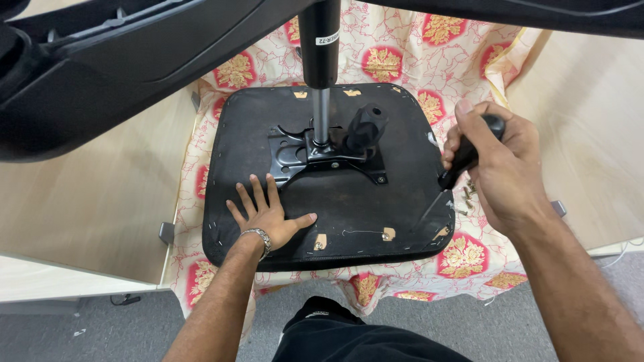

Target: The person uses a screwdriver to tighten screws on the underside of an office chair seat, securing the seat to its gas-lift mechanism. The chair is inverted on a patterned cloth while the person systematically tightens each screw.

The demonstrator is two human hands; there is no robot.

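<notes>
Under everything is the light wooden table (pixel 100 201), and over it lies a cream cloth (pixel 416 53) with red and gold flower patches. On the cloth rests the black seat base (pixel 376 208), upside down, with its underside facing me. A dark chair part (pixel 100 74) hangs across the top of my view. In the middle of the seat base there is a black metal plate (pixel 295 151), and from it a gas cylinder (pixel 320 74) rises toward me, with a black knob (pixel 366 127) just beside it on the right.

My left hand (pixel 267 218) lies flat on the seat base, below the plate, with the fingers open and spread; it holds nothing. I wear a metal bracelet (pixel 258 236) on this wrist. My right hand (pixel 500 164) is closed around the black handle of a screwdriver (pixel 463 161), and its thin shaft points down to the right edge of the seat base. Some small screws (pixel 467 196) lie on the cloth just beside this hand.
</notes>
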